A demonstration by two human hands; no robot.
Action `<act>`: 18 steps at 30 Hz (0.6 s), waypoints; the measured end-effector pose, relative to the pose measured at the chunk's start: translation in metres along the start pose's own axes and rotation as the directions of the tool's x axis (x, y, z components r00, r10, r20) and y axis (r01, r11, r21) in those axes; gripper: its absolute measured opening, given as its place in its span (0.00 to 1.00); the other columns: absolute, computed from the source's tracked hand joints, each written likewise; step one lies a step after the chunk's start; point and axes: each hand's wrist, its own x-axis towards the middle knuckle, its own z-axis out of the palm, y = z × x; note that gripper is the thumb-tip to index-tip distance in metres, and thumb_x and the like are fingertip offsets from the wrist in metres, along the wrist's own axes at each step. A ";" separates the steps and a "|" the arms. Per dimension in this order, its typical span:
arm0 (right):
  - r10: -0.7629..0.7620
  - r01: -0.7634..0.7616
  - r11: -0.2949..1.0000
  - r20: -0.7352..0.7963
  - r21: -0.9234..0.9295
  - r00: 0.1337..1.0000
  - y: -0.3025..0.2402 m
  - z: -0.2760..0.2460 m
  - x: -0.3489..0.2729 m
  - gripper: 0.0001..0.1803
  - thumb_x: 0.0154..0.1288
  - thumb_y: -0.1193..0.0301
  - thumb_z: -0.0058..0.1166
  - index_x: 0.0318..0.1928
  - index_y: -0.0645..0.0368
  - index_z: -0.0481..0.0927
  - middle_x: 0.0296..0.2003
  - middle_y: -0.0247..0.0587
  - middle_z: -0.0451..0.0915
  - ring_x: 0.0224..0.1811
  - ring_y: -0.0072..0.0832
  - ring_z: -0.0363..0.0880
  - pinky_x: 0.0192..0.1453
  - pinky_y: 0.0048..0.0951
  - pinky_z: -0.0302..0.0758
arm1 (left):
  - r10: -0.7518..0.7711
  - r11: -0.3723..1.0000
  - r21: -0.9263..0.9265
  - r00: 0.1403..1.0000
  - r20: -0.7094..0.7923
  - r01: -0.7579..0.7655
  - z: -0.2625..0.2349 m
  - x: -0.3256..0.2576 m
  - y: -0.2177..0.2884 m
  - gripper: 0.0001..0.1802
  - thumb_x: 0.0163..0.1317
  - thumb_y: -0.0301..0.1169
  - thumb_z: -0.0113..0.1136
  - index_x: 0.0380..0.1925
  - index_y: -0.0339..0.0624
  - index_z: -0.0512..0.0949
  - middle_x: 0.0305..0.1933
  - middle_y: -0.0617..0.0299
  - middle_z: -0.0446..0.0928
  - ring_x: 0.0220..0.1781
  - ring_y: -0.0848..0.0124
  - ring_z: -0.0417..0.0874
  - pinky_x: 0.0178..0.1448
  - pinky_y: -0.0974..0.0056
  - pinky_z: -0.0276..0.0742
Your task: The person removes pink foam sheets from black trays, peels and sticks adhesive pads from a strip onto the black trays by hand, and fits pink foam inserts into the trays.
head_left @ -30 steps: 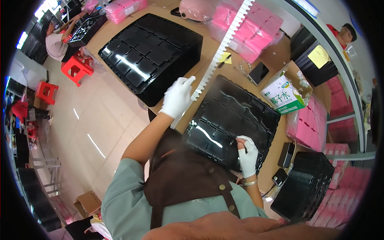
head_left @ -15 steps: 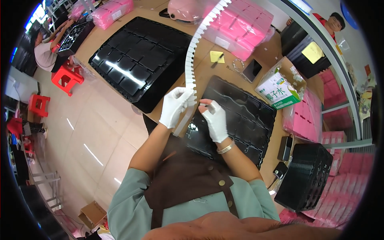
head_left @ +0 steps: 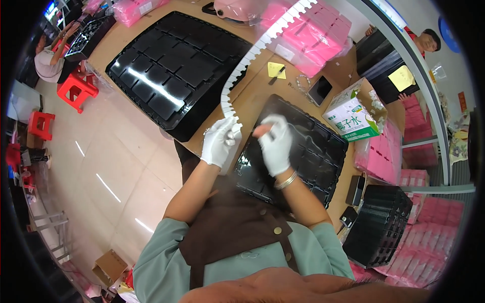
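A wooden desk (head_left: 255, 101) carries two black compartment trays: a big one (head_left: 177, 70) at upper left and a second one (head_left: 303, 146) directly under both hands. Pink packets (head_left: 313, 35) are heaped at the far edge, and more pink packets (head_left: 384, 156) lie to the right beside a green-and-white carton (head_left: 351, 118). A stack of black trays (head_left: 379, 227) stands at lower right. Smaller items lie between: a dark phone (head_left: 319, 90) and a yellow note (head_left: 276, 69). Another person (head_left: 427, 40) is visible beyond the desk at upper right.

Compared with half a second ago, the right hand (head_left: 275, 144) has pulled slightly away from the left hand (head_left: 220, 141), leaving a gap between them over the near tray's left edge; the strip arcs much as before.

The long white toothed strip (head_left: 252, 55) curves from the top of the view down across the desk, over the big tray's right corner, to its lower end, which the gloved left hand is closed around. The gloved right hand is curled beside it; whether it pinches anything I cannot tell
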 end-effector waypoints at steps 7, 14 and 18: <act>0.266 0.003 0.737 0.294 -0.675 0.918 0.134 -0.046 0.105 0.12 0.42 0.69 0.70 0.27 0.58 0.82 0.38 0.47 0.80 0.42 0.43 0.80 0.47 0.37 0.77 | 0.098 0.989 0.116 0.994 -0.041 -0.093 -0.003 -0.010 0.006 0.08 0.66 0.31 0.59 0.39 0.38 0.76 0.28 0.67 0.75 0.22 0.86 0.68 0.21 0.81 0.59; 0.301 -0.092 0.508 0.077 -0.856 0.951 0.093 -0.039 0.112 0.32 0.41 0.62 0.75 0.44 0.64 0.75 0.44 0.55 0.77 0.49 0.47 0.79 0.50 0.43 0.77 | 0.197 0.955 0.233 0.980 -0.037 -0.184 0.006 -0.026 0.003 0.09 0.66 0.33 0.60 0.37 0.39 0.78 0.24 0.71 0.73 0.20 0.87 0.66 0.21 0.80 0.57; 0.165 -0.116 0.981 0.343 -0.158 0.925 0.043 -0.005 0.042 0.17 0.52 0.66 0.69 0.38 0.62 0.80 0.29 0.39 0.78 0.33 0.25 0.79 0.38 0.25 0.74 | 0.208 0.922 0.344 0.977 -0.048 -0.180 0.008 -0.027 -0.003 0.09 0.66 0.34 0.60 0.38 0.39 0.78 0.23 0.70 0.73 0.19 0.86 0.67 0.22 0.79 0.59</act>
